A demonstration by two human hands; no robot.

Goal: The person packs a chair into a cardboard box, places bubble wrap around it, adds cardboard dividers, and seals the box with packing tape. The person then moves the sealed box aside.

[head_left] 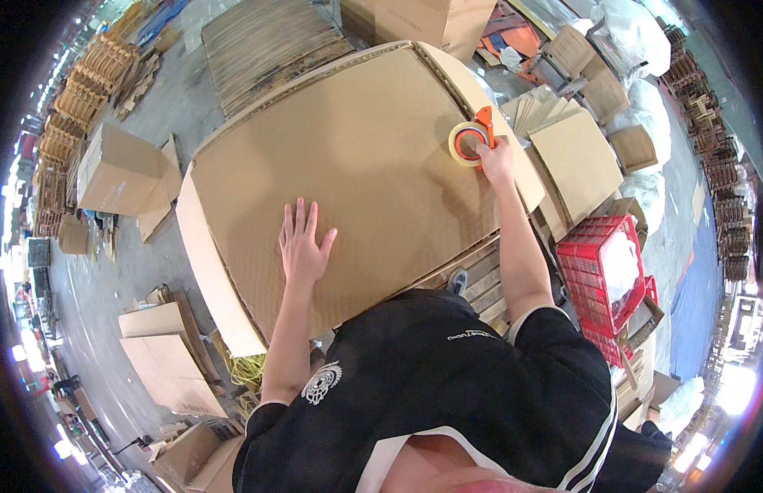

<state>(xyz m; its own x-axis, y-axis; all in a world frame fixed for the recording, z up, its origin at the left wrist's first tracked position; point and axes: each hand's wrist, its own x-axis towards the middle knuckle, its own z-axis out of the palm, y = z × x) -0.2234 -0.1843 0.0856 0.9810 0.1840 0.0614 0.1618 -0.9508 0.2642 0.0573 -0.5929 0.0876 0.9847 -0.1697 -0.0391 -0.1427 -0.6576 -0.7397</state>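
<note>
A large brown cardboard box lies before me, its broad top panel facing up and its side flaps folded outward along the edges. Flat on the near left part of that panel rests my left hand, fingers spread and holding nothing. My right hand grips an orange tape dispenser near the right edge of the box. A roll of yellowish tape sits in the dispenser. Part of the dispenser's handle is hidden by my fingers.
Right of the box stand a red plastic crate and flat cardboard sheets. A wooden pallet lies beyond it. Another carton and leaning cardboard pieces are at left, near yellow strapping.
</note>
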